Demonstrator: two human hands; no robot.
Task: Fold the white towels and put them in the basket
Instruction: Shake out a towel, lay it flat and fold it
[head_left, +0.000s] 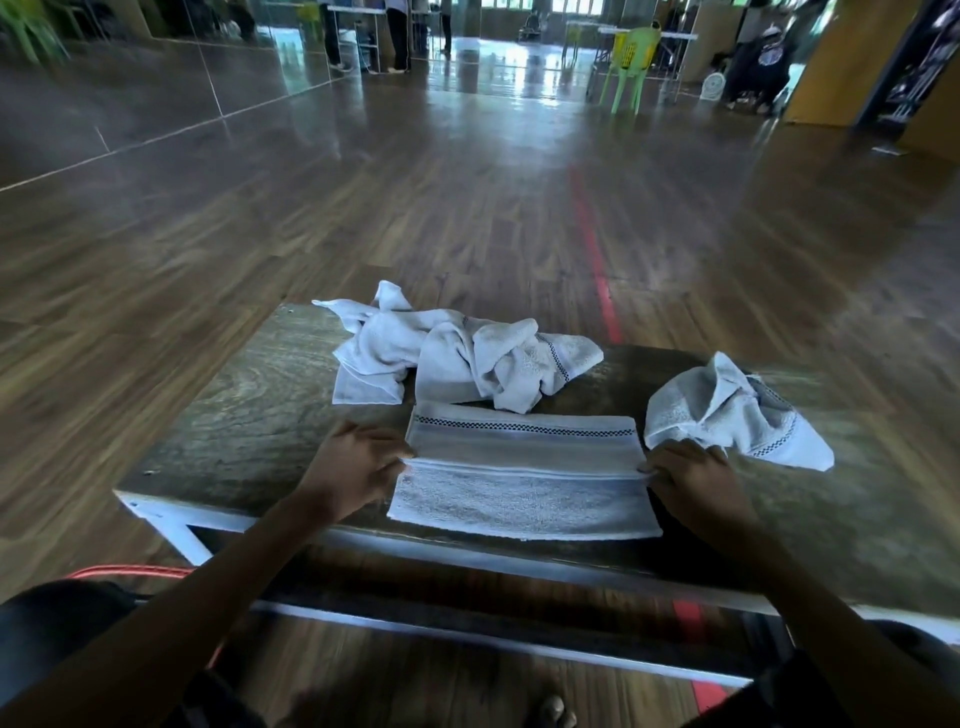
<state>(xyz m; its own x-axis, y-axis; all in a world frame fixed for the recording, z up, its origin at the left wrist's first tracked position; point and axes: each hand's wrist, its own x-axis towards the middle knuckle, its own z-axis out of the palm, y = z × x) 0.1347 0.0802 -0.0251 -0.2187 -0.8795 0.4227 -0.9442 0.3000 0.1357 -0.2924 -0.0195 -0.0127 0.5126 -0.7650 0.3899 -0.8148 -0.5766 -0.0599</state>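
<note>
Folded towel (522, 483) (flat) pinched between left hand (356, 460) and right hand (693, 480).

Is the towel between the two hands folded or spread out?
Folded over: the towel has a straight edge across its middle, pinched by the left hand and right hand.

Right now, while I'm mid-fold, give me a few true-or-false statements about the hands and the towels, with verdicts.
1. The left hand and the right hand each pinch an end of the flat towel. True.
2. The flat towel lies in a basket. False: it lies on the wooden table.
3. A crumpled towel lies just beyond the right hand. True.
4. The pile of towels at the far side of the table is neatly folded. False: it is crumpled and unfolded.
</note>
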